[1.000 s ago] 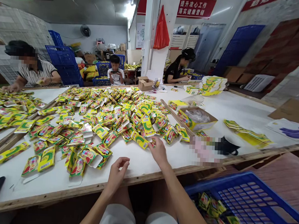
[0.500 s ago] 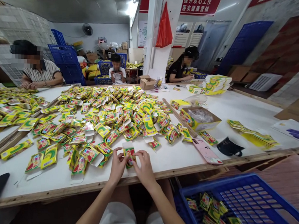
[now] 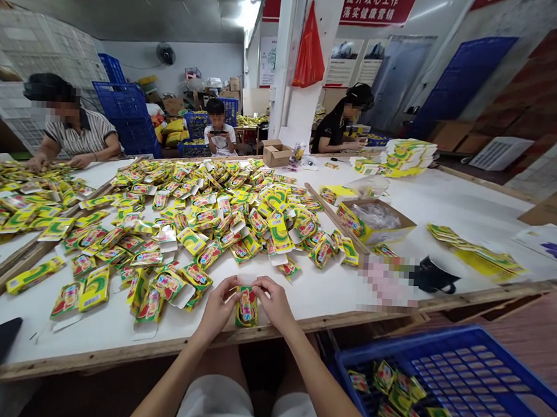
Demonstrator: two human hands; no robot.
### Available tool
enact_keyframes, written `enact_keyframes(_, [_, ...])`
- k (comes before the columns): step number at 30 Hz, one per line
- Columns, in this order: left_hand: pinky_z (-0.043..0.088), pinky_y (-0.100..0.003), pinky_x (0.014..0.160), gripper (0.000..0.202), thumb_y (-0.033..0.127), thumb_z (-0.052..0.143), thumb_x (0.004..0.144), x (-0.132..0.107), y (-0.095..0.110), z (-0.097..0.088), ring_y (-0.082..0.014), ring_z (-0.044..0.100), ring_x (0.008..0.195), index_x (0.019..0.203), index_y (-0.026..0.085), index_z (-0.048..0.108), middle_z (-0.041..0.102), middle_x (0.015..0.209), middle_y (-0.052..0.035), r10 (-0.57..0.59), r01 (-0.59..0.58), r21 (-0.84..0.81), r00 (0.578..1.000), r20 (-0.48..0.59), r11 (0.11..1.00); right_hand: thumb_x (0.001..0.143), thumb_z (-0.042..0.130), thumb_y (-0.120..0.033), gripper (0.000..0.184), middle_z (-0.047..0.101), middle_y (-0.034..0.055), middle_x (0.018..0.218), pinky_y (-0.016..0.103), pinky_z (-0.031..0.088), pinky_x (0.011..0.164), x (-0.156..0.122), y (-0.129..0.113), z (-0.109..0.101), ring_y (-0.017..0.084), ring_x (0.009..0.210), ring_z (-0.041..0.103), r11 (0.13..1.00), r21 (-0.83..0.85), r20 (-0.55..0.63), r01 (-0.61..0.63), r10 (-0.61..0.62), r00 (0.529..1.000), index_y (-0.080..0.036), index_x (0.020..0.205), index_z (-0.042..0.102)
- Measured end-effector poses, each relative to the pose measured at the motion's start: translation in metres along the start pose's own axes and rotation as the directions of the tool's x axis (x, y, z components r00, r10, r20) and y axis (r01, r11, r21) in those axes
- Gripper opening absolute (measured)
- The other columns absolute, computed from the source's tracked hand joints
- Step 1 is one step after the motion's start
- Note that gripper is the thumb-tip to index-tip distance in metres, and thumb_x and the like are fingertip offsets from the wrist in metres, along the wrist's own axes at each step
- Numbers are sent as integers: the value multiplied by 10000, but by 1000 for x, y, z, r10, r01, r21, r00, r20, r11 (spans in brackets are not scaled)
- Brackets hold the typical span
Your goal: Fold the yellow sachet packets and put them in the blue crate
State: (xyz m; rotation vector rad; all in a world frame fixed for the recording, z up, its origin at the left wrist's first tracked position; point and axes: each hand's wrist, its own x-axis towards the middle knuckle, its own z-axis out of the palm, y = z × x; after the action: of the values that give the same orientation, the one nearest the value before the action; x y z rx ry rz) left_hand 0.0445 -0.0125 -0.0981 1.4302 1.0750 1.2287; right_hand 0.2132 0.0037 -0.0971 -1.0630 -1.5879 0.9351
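Between my two hands, near the table's front edge, is a small yellow, green and red carton (image 3: 246, 309) with a pale flap at its top. My left hand (image 3: 220, 305) grips its upper left side, thumb and fingers closed. My right hand (image 3: 276, 303) pinches the upper right corner by the flap. Just beyond lies a wide heap of similar small cartons (image 3: 193, 241), many with white end flaps sticking out.
A blue plastic crate (image 3: 453, 348) at lower right holds several cartons. A dark mug (image 3: 431, 275), an open box with clear plastic (image 3: 378, 220) and flat yellow cartons (image 3: 477, 250) lie right. Wooden strips (image 3: 336, 219) divide the table. Other people (image 3: 80, 126) sit across it.
My fingers have moved up to the carton's top flap, and more of its printed front now shows. At the far left, the other person's hands have moved apart.
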Motion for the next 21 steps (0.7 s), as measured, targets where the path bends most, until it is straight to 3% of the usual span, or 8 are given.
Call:
enact_keyframes(4, [484, -359, 914, 266, 308, 608, 822, -1, 3, 0, -200, 630, 994, 1060, 206, 549, 663, 1031, -70, 67, -65, 34, 996, -52, 997, 832, 541, -206, 204, 674, 23, 873, 310, 509, 778, 0, -1, 6, 175, 831, 637, 998, 61, -63, 14, -10, 998, -213, 1022, 612])
enact_keyframes(9, [505, -313, 787, 191, 352, 593, 832, -7, 11, 1, -198, 636, 846, 869, 171, 638, 671, 866, -62, 64, -49, 151, 993, -95, 987, 862, 560, -283, 143, 683, 50, 891, 291, 501, 749, -5, -12, 8, 180, 843, 626, 996, -26, 3, 82, -81, 997, -194, 854, 671])
enact_keyframes(15, [471, -265, 655, 195, 353, 647, 778, 0, 17, 4, -171, 599, 687, 837, 167, 664, 666, 745, -30, 13, 13, 128, 979, -202, 992, 845, 564, -289, 139, 676, 32, 780, 288, 496, 679, 3, -17, 14, 165, 699, 610, 997, -72, -47, 22, -26, 999, -185, 836, 657])
enact_keyframes(21, [486, -286, 710, 196, 352, 616, 810, 1, 12, 5, -184, 621, 746, 818, 165, 675, 687, 792, -51, 11, 15, 123, 979, -203, 992, 842, 551, -295, 156, 665, 19, 733, 282, 494, 660, 4, -15, 10, 162, 670, 609, 998, -46, -24, -32, 31, 999, -184, 783, 642])
